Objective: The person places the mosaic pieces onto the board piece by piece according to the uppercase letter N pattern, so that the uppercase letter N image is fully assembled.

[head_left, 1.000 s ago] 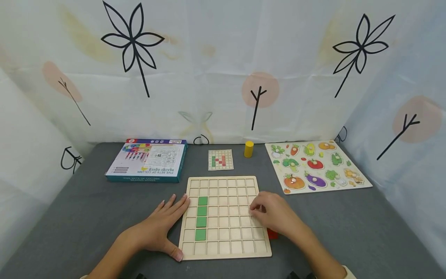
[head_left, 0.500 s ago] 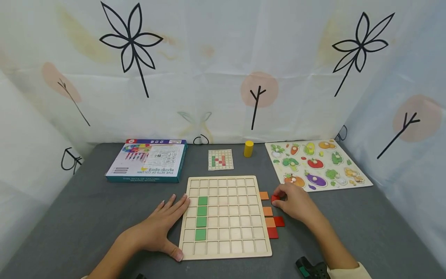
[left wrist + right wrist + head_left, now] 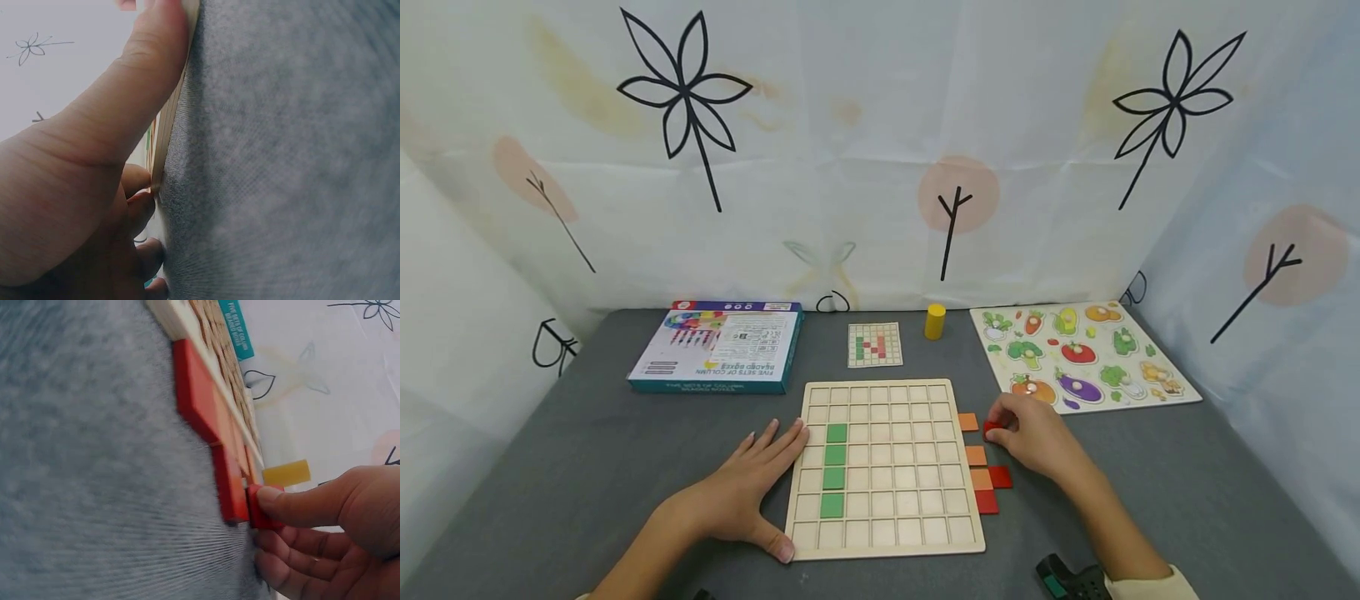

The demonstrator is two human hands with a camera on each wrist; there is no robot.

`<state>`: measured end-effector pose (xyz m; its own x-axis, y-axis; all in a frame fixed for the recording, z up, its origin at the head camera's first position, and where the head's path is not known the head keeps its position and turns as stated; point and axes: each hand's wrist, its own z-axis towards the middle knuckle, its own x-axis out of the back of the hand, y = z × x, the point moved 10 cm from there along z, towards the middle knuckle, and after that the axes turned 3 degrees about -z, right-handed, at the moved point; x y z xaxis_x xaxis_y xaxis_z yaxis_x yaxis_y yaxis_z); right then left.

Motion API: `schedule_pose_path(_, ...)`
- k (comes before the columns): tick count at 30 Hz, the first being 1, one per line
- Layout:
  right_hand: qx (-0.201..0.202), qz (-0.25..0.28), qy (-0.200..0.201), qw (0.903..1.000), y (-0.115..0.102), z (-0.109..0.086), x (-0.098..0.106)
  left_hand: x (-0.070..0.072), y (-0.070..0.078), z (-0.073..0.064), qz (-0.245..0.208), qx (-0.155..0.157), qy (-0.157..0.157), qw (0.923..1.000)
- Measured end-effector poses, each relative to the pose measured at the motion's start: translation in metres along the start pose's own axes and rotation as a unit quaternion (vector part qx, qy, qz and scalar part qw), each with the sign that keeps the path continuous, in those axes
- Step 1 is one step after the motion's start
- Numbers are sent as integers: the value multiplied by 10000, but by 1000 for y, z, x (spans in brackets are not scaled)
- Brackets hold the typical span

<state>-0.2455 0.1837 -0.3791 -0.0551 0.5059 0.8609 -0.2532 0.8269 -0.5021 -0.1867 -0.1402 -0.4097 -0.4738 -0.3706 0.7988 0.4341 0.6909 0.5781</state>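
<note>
A pale wooden grid board [image 3: 895, 479] lies in the middle of the table, with a column of green square tiles [image 3: 833, 477] in its left part. My left hand [image 3: 741, 492] rests at the board's left edge, fingers spread, thumb at the near corner. Right of the board, my right hand [image 3: 1037, 437] pinches a red square tile [image 3: 261, 509] between thumb and fingers, close over the table. Beside the board's right edge lie orange tiles [image 3: 976, 455] and two more red tiles [image 3: 1001, 477], some touching one another.
Behind the board stands a small pattern card [image 3: 875, 344] showing a coloured grid. A yellow cylinder [image 3: 935, 322] is to its right. The blue-edged box [image 3: 718, 346] lies back left, and a vegetable picture board [image 3: 1082, 358] back right, near my right fingers. A patterned cloth hangs behind.
My right hand has moved from over the board's right edge, outward to the right, and now holds a red tile. The orange tiles it covered show. My left hand stays put.
</note>
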Motion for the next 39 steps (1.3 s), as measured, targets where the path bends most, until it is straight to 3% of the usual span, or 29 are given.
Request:
schedule_pose_path(6,1,535,-4,9986,-1,0,8,-2,-2,1,-16,35,-24,10000)
schedule_pose_path(12,219,969,-284,9946,-28,7,0,-1,-2,0,-55,39,3,10000)
schedule_pose_path(28,927,978,-826,9874,-122,32,-63,-1,-2,1,-71,43,-49,10000)
schedule_pose_path(33,1039,952,-937,9856,-140,39,-80,-2,-3,1,-79,69,-73,9999)
schedule_pose_path(39,1108,668,-702,9891,-147,42,-88,-1,-2,0,-106,45,-77,9999)
